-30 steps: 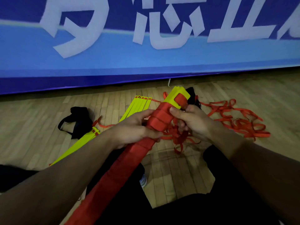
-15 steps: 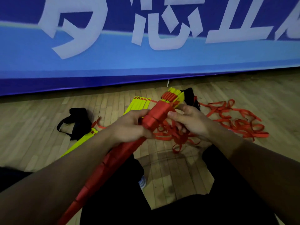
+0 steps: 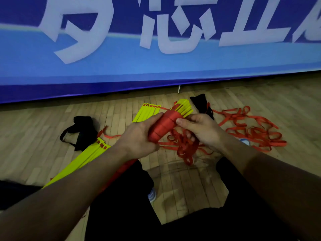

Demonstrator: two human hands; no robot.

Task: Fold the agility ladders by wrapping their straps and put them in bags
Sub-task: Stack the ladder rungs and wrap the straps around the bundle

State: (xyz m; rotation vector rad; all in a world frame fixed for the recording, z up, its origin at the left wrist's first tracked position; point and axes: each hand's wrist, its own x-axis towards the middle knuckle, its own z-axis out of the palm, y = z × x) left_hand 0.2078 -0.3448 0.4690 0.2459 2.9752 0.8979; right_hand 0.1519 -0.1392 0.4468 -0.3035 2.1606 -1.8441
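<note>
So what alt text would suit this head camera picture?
Two hands, left hand and right hand, grip a bundle of yellow plastic ladder rungs wrapped in red strap above a wooden floor, loose red strap tangled beside a black fabric bag.

The wooden floor (image 3: 286,105) carries yellow rungs (image 3: 86,157), loose red straps (image 3: 251,133) and seemingly two black bags (image 3: 81,131).

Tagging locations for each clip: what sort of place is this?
Probably an indoor sports hall: pale wooden strip floor, a large blue wall banner with white characters, and yellow-runged agility ladders lying about.
</note>
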